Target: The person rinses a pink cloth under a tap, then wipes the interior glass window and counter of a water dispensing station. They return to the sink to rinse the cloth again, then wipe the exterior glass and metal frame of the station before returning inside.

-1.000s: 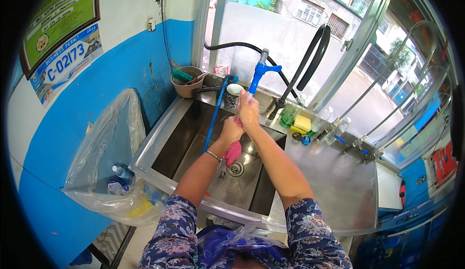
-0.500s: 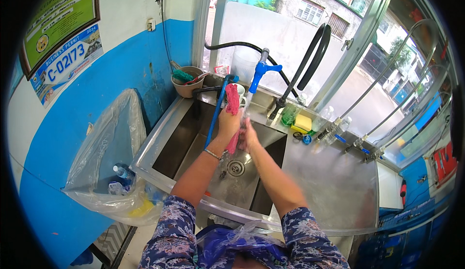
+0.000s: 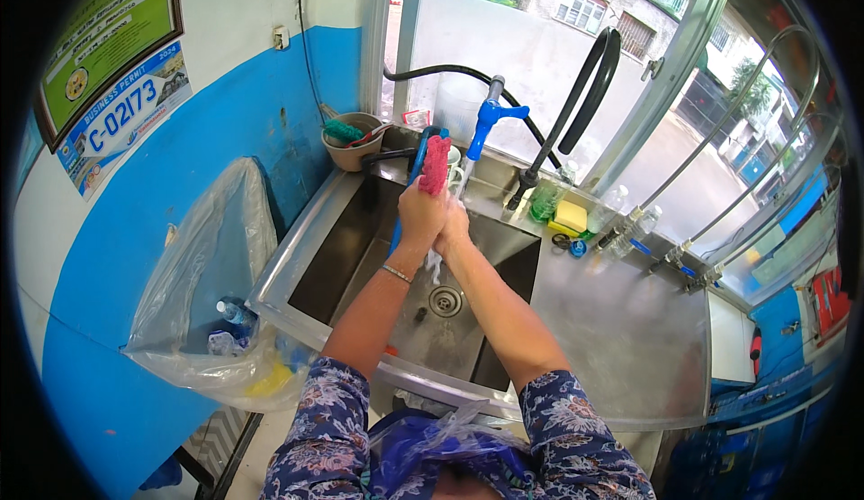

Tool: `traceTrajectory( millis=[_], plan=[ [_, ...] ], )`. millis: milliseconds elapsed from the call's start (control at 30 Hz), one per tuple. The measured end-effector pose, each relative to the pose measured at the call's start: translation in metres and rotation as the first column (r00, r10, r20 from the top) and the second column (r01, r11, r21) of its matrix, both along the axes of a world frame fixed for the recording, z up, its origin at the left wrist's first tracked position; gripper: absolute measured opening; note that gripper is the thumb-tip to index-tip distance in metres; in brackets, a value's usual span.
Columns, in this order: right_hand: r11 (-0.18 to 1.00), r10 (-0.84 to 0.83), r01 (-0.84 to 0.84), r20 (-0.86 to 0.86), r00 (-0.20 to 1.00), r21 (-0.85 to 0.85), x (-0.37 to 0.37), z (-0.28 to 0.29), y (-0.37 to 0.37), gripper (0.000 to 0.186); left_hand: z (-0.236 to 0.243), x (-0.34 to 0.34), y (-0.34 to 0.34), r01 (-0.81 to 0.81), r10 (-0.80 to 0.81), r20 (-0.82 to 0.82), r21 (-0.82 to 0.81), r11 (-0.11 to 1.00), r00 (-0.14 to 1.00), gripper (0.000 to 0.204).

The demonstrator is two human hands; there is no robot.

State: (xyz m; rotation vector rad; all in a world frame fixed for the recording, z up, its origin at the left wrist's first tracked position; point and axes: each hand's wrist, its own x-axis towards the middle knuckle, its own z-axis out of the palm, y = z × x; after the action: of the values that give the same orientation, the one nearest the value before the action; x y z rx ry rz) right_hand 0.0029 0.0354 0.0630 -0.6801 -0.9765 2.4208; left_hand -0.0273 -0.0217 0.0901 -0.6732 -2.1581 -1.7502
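Above frame centre, the left hand (image 3: 421,216) grips a bunched pink cloth (image 3: 435,165), the right hand (image 3: 454,228) in an unclear grip; slick with running water (image 3: 462,185), the cloth could slip into the rectangular steel sink (image 3: 454,342).

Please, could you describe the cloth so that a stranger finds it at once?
Find the sink by the window. Over it, the left hand holds the cloth, just left of the blue tap. Unlike its neighbours, it is bright pink.

Pink cloth (image 3: 436,165): bunched above left hand (image 3: 419,219), formerly hanging below. Right hand (image 3: 454,225): now against the left, apart half a second ago. Mug (image 3: 454,174): now partly behind the cloth.
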Motion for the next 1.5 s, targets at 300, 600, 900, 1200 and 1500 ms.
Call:
traceTrajectory(
  millis=[300,600,900,1200,1500],
  plan=[
    [0.976,0.039,-0.066,0.13,0.991,0.206,-0.004,-0.006,0.007,0.025,0.004,-0.003,-0.006,-0.049,0.019,-0.147,-0.202,0.978,0.989,0.019],
    [0.958,0.266,-0.282,-0.227,0.937,-0.04,0.01,0.026,0.002,0.03,0.009,0.011,-0.004,-0.227,0.184,-0.384,-0.069,0.971,0.905,0.027],
    [1.0,-0.021,0.02,-0.16,0.987,-0.008,0.002,0.014,0.002,0.021,0.012,0.018,-0.008,0.035,-0.035,0.003,0.135,0.99,0.999,0.025],
    [0.94,0.166,-0.174,0.053,0.985,0.293,0.006,0.019,0.015,0.019,0.009,0.017,-0.003,-0.049,0.043,0.074,0.095,0.994,0.996,0.026],
    [0.971,-0.021,0.044,-0.101,0.995,0.233,0.012,0.032,-0.003,0.027,0.014,0.018,-0.003,-0.048,0.032,0.108,0.143,0.989,0.994,0.033]
  ],
)
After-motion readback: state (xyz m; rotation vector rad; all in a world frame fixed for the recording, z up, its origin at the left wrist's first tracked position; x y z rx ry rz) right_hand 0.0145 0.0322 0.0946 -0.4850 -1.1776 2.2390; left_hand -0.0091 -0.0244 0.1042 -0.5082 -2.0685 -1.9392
